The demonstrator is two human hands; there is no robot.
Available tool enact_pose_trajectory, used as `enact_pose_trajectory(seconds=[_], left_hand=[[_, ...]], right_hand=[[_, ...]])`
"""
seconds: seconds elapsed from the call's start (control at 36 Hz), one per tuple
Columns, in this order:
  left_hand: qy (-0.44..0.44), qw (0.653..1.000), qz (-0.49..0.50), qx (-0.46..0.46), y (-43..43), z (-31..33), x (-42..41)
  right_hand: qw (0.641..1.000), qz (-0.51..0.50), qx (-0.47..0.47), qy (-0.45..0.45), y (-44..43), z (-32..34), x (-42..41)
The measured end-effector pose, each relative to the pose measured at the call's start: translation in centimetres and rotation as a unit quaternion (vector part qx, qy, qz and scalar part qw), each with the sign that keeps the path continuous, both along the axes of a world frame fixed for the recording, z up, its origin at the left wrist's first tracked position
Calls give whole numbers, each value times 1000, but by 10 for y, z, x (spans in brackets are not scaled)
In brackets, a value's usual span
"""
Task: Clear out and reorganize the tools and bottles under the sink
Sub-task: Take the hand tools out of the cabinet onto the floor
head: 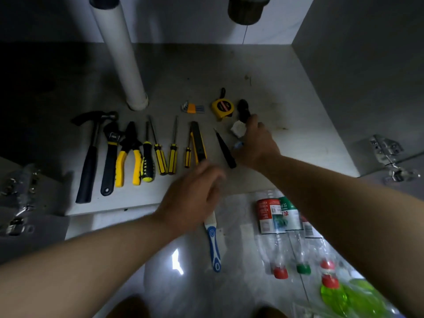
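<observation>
Head view: cabinet floor [286, 106] is bounded by the back wall, a right side wall and a front lip, with the white drain pipe [128, 56] standing back-left. Open room is back-centre and all along the right side, up to the door hinge [387, 152]. Tools sit in one row parallel to the lip, left to right: hammer [90, 157], adjustable wrench [110, 157], pliers [128, 154], four screwdrivers [158, 154], utility knife [198, 143], black probe [226, 150]. Behind the row are the hex key set [192, 108], tape measure [222, 108] and a dark object [243, 109], too dim to ID. Right hand [254, 143] is inside the cabinet with fingers curled against a white block [238, 129]; can't tell if it grips or only touches. Left hand [195, 193] is blurred over the lip, fingers loose and nothing seen in it. Outside on the tile floor [160, 260] lies a blue-and-white handled tool [214, 246], top end hidden behind the left hand. Right of it, clear plastic bottles [271, 228] lie side by side, capped in red and green with caps toward the camera; a green bottle [344, 294] lies nearest.
</observation>
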State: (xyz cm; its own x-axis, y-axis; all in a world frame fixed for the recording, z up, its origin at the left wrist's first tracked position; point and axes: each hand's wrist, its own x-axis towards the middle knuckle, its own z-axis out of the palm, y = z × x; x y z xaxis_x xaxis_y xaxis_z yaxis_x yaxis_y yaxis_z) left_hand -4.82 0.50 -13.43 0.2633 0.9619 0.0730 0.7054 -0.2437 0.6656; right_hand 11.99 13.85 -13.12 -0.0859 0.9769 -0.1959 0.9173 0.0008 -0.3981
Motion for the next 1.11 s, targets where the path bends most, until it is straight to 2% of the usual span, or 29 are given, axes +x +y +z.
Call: enact_pose_trajectory(seconds=[0.06,0.14,0.25,0.39,0.56,0.69,0.78,0.86,0.97,1.11], left_hand=[[-17,999,39,25,30,8,5],[9,998,62,18,76,19,14],[82,996,-14,-35,122,23,31],[207,973,-73,-67,147,14,48],[233,972,-34,-15,147,7,59],[225,974,-13,-29,139,14,68],[229,972,-18,-40,129,15,68],[223,973,-51,-1,103,20,63],[134,981,-135,23,36,24,48],[193,941,-274,-45,-57,1,6]], right_hand=[[1000,-13,19,15,-7,-6,1],[1000,-9,18,24,-16,-17,11],[998,-13,44,37,-30,-26,29],[987,6,95,131,-57,-27,54],[973,54,70,215,-112,-23,69],[975,164,-53,137,-154,-42,71],[971,189,-115,90,-171,-59,70],[970,170,-171,26,-176,-73,65],[976,116,-182,3,-169,-87,60],[978,41,-196,55,-152,-93,51]])
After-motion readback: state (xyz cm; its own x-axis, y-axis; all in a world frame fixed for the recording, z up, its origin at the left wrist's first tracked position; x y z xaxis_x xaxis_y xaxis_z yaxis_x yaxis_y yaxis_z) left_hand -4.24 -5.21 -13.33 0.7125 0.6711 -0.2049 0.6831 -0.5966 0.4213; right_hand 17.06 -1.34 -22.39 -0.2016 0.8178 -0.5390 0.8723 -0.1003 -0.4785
